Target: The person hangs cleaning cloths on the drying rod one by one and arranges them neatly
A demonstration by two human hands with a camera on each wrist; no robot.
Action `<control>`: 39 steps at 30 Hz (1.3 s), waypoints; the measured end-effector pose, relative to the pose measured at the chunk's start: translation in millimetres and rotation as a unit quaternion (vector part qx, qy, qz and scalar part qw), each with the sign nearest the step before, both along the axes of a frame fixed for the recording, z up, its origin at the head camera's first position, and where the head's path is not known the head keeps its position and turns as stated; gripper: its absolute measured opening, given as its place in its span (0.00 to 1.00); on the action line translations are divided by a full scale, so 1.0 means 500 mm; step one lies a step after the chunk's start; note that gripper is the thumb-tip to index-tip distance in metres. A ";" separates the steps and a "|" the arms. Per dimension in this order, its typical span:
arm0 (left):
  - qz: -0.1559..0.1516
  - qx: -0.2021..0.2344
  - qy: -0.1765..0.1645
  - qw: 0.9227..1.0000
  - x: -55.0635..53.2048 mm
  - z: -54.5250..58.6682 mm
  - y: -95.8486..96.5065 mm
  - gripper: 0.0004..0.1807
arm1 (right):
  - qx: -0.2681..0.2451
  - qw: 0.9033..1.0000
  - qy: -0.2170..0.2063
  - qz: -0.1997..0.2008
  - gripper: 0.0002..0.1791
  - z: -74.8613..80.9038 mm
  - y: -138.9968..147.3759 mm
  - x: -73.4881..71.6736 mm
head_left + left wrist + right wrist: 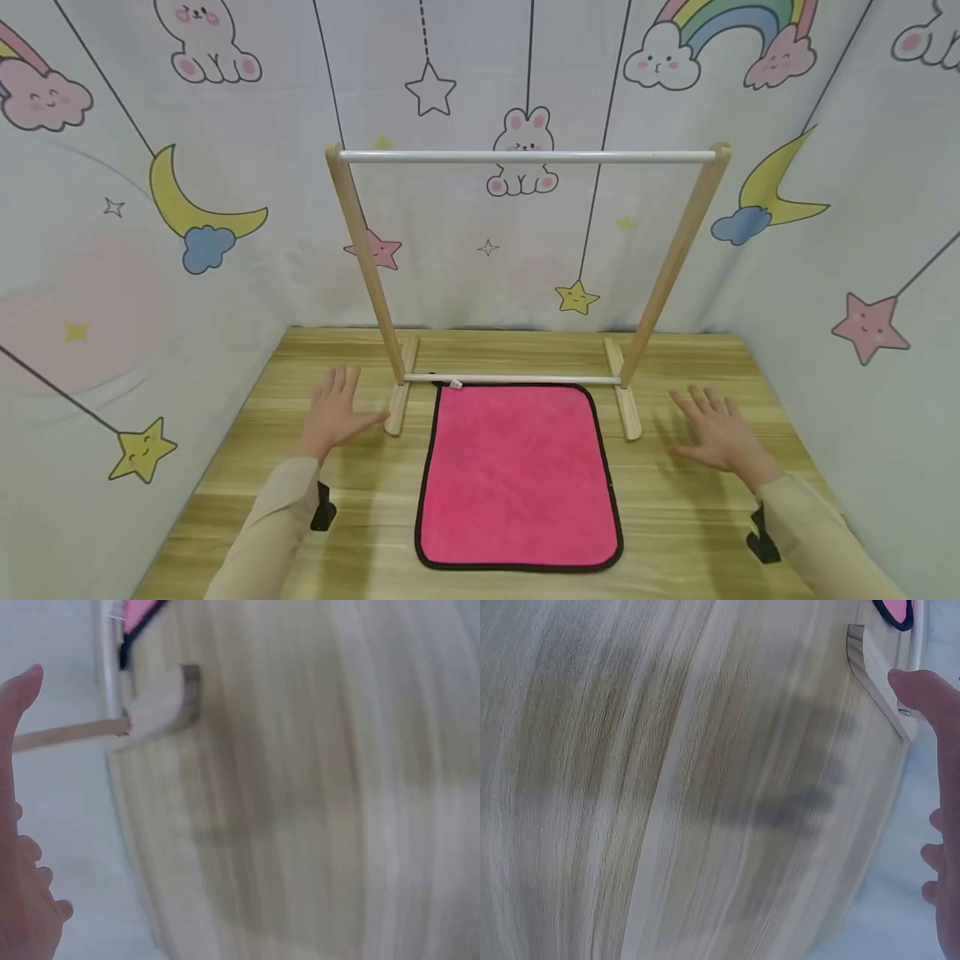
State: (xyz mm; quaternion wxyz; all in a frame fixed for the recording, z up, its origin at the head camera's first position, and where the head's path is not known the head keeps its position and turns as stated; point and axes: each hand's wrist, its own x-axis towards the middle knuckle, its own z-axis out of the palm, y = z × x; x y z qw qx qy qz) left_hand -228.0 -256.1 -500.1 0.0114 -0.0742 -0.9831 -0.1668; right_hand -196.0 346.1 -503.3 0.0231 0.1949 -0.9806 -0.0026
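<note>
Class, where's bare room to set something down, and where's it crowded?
Bare table shows between the pink cloth and either sleeve, and between the lower bar and the backdrop. Crowded: the cloth's far edge, near that bar, and the left wooden foot, beside the left hand.

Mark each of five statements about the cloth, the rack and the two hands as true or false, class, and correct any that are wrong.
1. The pink cloth lies on the table. True.
2. The left hand is holding the pink cloth. False: its fingers are spread and it holds nothing.
3. A black border runs around the pink cloth. True.
4. The pink cloth hangs over the top bar of the rack. False: nothing hangs on that bar; the cloth lies below it.
5. The right hand is to the right of the pink cloth in the head view. True.
</note>
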 end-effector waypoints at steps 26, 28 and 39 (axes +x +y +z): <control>0.048 0.264 0.152 0.951 -0.087 0.148 0.090 0.46 | -0.067 0.997 -0.026 0.038 0.48 -0.009 -0.052 -0.006; 0.054 0.272 0.168 0.946 -0.096 0.160 0.095 0.45 | -0.069 0.997 -0.024 0.040 0.47 -0.007 -0.056 -0.006; 0.076 0.335 0.188 0.920 -0.127 0.200 0.119 0.40 | -0.078 0.995 -0.002 0.062 0.47 -0.001 -0.074 -0.009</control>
